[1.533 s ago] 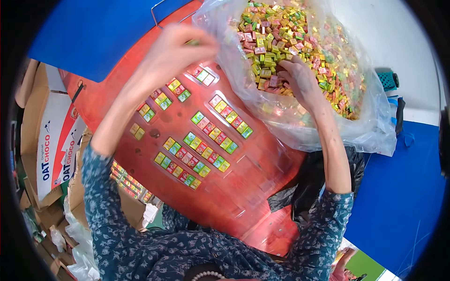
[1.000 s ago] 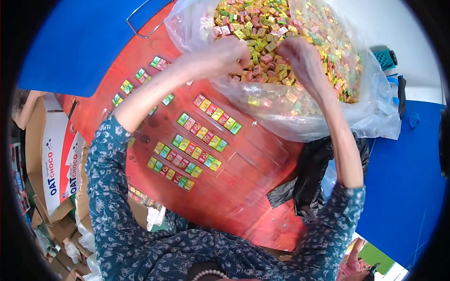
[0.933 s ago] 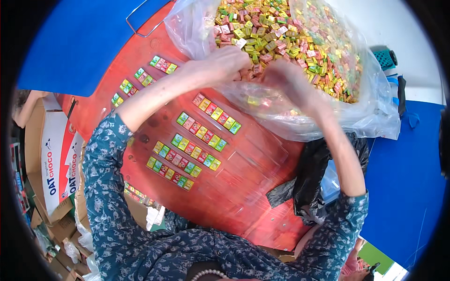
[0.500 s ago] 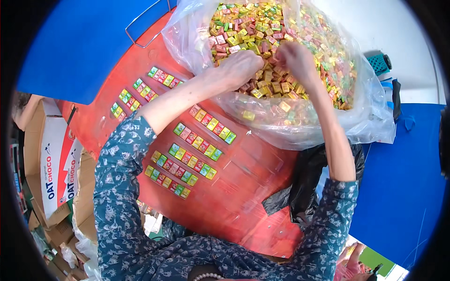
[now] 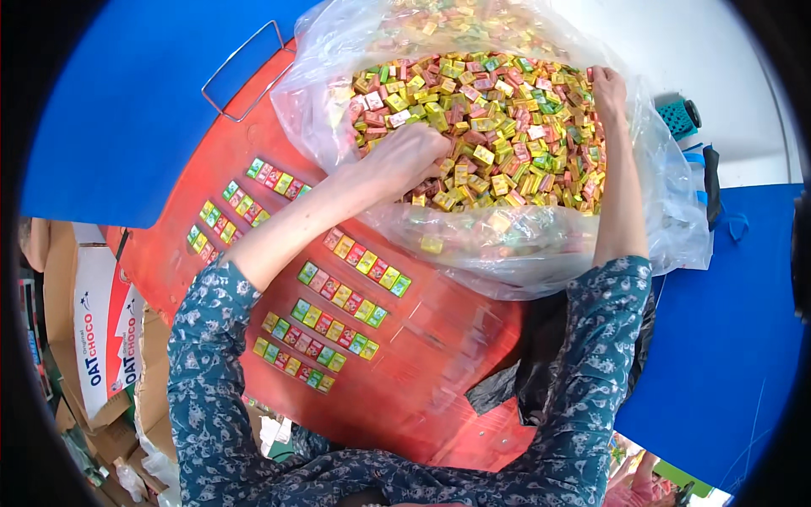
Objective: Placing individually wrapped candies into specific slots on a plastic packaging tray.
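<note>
Small wrapped candies (image 5: pixel 486 118) in yellow, red, pink and green fill a big clear plastic bag (image 5: pixel 473 262) on the red table. My left hand (image 5: pixel 412 159) is at the near left of the heap, fingers curled down among the candies; what they hold is hidden. At the bag's right side, my right hand (image 5: pixel 610 91) has its fingers closed on the plastic at the edge of the heap. Left of the bag, short rows of candies (image 5: pixel 338 329) lie side by side on the table, with more rows (image 5: pixel 245 203) partly behind my left forearm.
The red table (image 5: pixel 397 363) has a wire handle (image 5: pixel 241 72) at its far left edge. Black plastic (image 5: pixel 541 355) hangs by its right side. Open cardboard boxes (image 5: pixel 101 321) stand at left. Blue surfaces (image 5: pixel 718 355) flank the table, and a teal roll (image 5: pixel 678 118) lies at far right.
My right hand has moved right and away from the middle of the heap, and the plastic that covered the right side is drawn back. My left hand has moved slightly nearer and left.
</note>
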`<state>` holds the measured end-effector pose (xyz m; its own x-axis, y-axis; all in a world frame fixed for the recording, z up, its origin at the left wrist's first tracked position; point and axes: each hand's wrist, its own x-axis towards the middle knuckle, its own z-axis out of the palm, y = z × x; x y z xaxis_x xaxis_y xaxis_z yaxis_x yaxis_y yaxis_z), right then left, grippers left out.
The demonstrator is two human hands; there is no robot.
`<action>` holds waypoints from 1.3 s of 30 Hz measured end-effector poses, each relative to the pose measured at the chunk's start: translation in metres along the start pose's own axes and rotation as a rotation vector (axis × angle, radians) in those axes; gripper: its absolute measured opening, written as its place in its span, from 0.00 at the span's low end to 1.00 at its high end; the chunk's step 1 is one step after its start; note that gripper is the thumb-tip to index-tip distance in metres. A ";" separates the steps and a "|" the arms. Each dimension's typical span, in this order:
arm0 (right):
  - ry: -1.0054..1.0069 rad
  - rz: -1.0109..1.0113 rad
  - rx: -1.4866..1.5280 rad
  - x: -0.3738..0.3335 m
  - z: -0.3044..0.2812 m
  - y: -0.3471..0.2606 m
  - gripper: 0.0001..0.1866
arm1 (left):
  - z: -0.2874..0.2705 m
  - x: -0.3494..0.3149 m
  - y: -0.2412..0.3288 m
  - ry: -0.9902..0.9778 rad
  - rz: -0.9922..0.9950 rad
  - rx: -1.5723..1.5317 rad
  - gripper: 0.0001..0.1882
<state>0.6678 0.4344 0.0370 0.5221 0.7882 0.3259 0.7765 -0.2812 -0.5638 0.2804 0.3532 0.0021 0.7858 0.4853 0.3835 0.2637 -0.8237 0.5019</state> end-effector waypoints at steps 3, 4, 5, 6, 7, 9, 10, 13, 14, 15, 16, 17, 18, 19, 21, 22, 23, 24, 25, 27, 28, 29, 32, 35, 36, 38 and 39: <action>-0.090 -0.104 0.103 0.023 -0.001 -0.015 0.18 | -0.005 0.006 0.005 -0.047 -0.037 -0.041 0.11; -0.074 -0.190 0.206 0.019 0.011 -0.034 0.17 | -0.005 0.003 0.003 -0.055 -0.041 -0.048 0.10; -0.092 -0.246 0.212 0.025 0.014 -0.049 0.16 | -0.002 0.000 0.003 -0.056 -0.037 -0.063 0.10; -0.113 -0.302 0.219 0.035 0.019 -0.060 0.16 | 0.006 -0.002 0.000 -0.130 -0.083 -0.056 0.09; -0.119 -0.328 0.235 0.058 0.017 -0.056 0.16 | 0.013 0.004 0.005 -0.129 -0.070 -0.058 0.09; -0.147 -0.325 0.298 0.062 0.034 -0.070 0.11 | 0.010 0.001 0.002 -0.177 -0.092 -0.040 0.09; -0.165 -0.296 0.329 0.046 0.052 -0.091 0.08 | 0.006 -0.005 -0.005 -0.194 -0.112 -0.019 0.09; -0.355 -0.435 0.012 0.094 0.042 -0.051 0.15 | 0.016 0.020 0.009 -0.140 -0.026 -0.062 0.10; -0.392 -0.403 -0.081 0.082 0.054 -0.052 0.14 | 0.016 0.019 0.007 -0.149 -0.029 -0.059 0.10; -0.362 -0.442 -0.159 0.072 0.064 -0.056 0.14 | 0.018 0.018 0.006 -0.156 -0.028 -0.058 0.10; -0.344 -0.392 -0.047 0.033 0.089 -0.078 0.14 | 0.014 0.009 0.000 -0.183 -0.071 -0.046 0.10; -0.369 -0.432 -0.053 0.015 0.095 -0.085 0.15 | 0.010 0.007 0.000 -0.171 -0.068 -0.039 0.10; -0.404 -0.411 -0.035 0.000 0.101 -0.094 0.15 | 0.009 0.007 0.002 -0.150 -0.061 -0.044 0.10; -0.300 -0.501 -0.170 -0.013 0.109 -0.105 0.15 | 0.006 0.007 0.003 -0.148 -0.076 -0.037 0.10; -0.269 -0.652 -0.253 -0.008 0.099 -0.088 0.14 | 0.011 0.018 0.012 -0.130 -0.063 -0.097 0.11; -0.291 -0.709 -0.263 -0.010 0.094 -0.090 0.13 | 0.012 0.018 0.012 -0.117 -0.067 -0.090 0.11; -0.364 -0.679 -0.224 -0.025 0.091 -0.102 0.12 | 0.012 0.012 0.010 -0.124 -0.075 -0.085 0.11; -0.488 -0.581 -0.020 -0.042 0.088 -0.113 0.11 | 0.014 0.007 0.007 -0.121 -0.085 -0.073 0.11; -0.603 -0.480 0.182 -0.061 0.080 -0.127 0.11 | 0.011 0.001 0.007 -0.116 -0.091 -0.058 0.11; -0.606 -0.748 0.106 -0.089 0.066 -0.136 0.11 | 0.004 0.001 0.008 -0.120 -0.102 -0.047 0.11; -0.608 -0.774 0.048 -0.097 0.057 -0.138 0.11 | 0.002 0.004 0.011 -0.136 -0.116 -0.056 0.11; -0.595 -0.709 0.101 -0.091 0.050 -0.129 0.12 | 0.001 0.008 0.013 -0.149 -0.127 -0.068 0.11; -0.519 -0.367 0.205 -0.058 0.020 -0.099 0.12 | -0.013 0.023 0.014 -0.234 -0.176 -0.233 0.09; -0.361 -0.028 0.541 -0.038 0.015 -0.076 0.11 | -0.034 0.042 0.010 -0.409 -0.388 -0.628 0.07; -0.424 -0.024 0.493 -0.030 0.011 -0.068 0.09 | -0.043 0.051 0.013 -0.391 -0.465 -0.692 0.07; -0.482 -0.057 0.361 -0.017 0.019 -0.050 0.08 | -0.050 0.079 0.013 -0.236 -0.452 -0.581 0.07; -0.388 -0.234 0.107 -0.015 0.027 -0.045 0.09 | -0.046 0.092 -0.004 -0.133 -0.417 -0.510 0.07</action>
<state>0.6156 0.4500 0.0370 0.1507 0.9760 0.1570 0.8063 -0.0294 -0.5907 0.3263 0.4142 0.0708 0.7463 0.6655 -0.0041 0.2885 -0.3179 0.9032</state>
